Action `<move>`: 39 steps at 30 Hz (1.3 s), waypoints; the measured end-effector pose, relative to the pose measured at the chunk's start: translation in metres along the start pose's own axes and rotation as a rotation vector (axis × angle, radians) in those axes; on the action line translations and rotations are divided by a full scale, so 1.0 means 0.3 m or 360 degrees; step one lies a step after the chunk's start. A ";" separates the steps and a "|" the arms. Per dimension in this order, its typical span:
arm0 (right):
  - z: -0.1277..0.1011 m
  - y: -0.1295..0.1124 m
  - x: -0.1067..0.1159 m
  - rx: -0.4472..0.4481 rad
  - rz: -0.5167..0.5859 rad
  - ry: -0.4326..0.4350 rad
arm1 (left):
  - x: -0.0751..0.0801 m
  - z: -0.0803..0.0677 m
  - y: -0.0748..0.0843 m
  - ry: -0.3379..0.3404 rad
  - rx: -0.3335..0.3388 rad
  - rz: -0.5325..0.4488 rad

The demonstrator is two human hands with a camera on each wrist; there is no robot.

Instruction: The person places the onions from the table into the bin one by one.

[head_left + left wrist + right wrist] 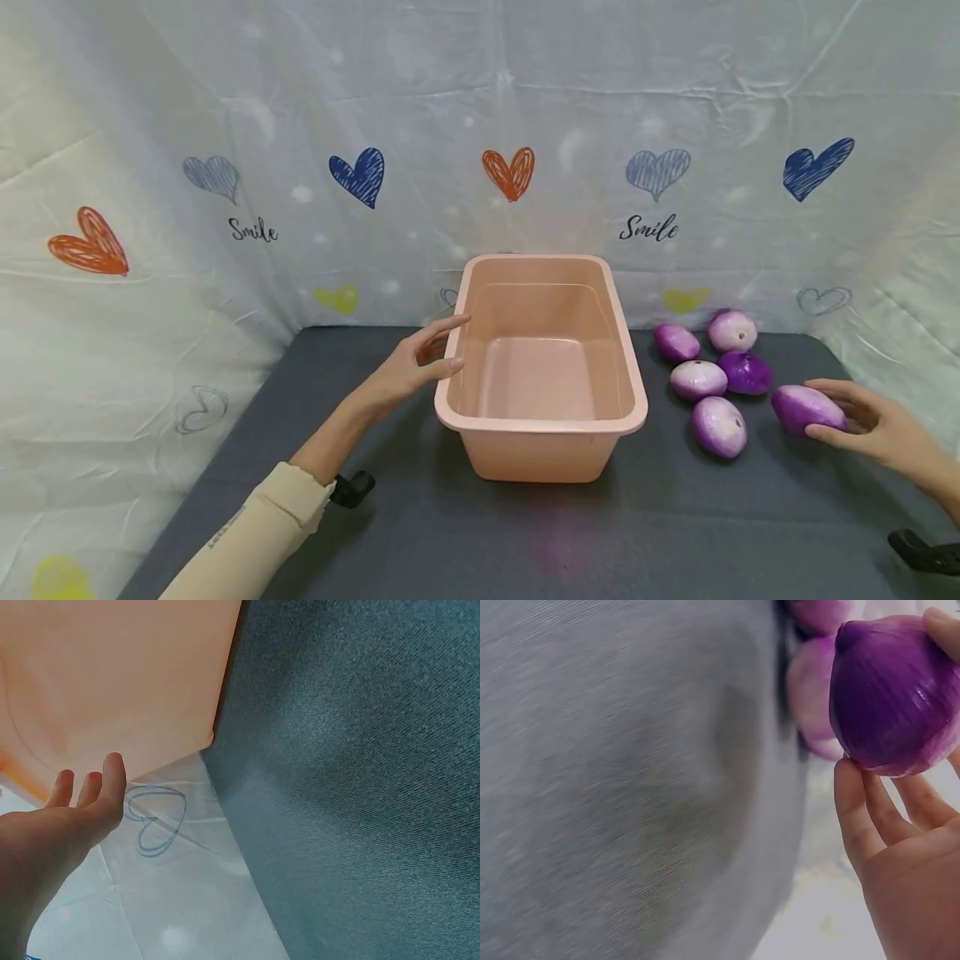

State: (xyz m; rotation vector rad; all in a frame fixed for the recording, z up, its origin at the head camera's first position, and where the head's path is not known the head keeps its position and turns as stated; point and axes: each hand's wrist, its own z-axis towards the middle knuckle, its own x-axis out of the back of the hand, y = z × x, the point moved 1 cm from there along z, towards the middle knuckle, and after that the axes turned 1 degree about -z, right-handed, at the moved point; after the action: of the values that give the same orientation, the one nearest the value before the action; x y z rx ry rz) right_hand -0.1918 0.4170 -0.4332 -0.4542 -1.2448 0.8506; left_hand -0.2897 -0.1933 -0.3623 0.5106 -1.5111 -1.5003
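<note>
1. A person's right hand (pixel 873 421) closes its fingers (pixel 870 817) and thumb round a purple onion (pixel 806 410) at the right side of the grey table (pixel 420 533); the onion sits low, and whether it has left the cloth cannot be told from the head view.

2. The left hand (pixel 412 367) rests with straight fingers against the left rim of the pink tub (pixel 543 421); it grasps nothing; the wrist view shows the fingertips (pixel 112 769) at the tub's outer wall, apparently steadying it.

3. The tub stands in the middle of the table, open side up, nothing inside it.

4. Five more onions (pixel 708 379) lie in a loose cluster between the tub and the held one, some touching each other.

5. Judged from this layout, the step in hand is the pick-up of the first onion; none is yet in the tub.

6. The next move would call for a lift clear of the cluster, a carry leftward over the tub's near-right rim, and a low release so the onion does not bounce out; the left hand's bracing would help keep the light tub from sliding.

7. A heart-printed white sheet (pixel 510 175) backs the scene.
</note>
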 end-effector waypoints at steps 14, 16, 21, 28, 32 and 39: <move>0.128 -0.147 -0.006 0.0090 0.0156 0.0047 | 0.012 0.010 0.018 0.0074 0.0046 0.0022; 0.147 -0.166 -0.014 0.0124 0.0195 0.0032 | 0.014 0.012 0.021 0.0078 0.0053 0.0016; 0.192 -0.209 -0.038 0.0146 0.0290 0.0003 | 0.019 0.014 0.024 0.0060 0.0053 0.0029; 0.271 -0.295 -0.074 0.0165 0.0385 -0.0055 | 0.024 0.017 0.020 0.0051 0.0050 0.0035; 0.314 -0.344 -0.093 0.0190 0.0418 -0.0094 | 0.019 0.018 0.016 0.0038 0.0060 0.0002; 0.385 -0.417 -0.130 0.0292 0.0433 -0.0111 | 0.014 0.008 0.023 0.0030 0.0064 -0.0030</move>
State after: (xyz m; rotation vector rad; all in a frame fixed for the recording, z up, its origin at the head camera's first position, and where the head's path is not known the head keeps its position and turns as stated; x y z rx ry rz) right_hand -0.2654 0.2929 -0.3349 -0.4547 -1.1709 1.2096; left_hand -0.2916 -0.1942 -0.3542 0.5627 -1.5283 -1.4780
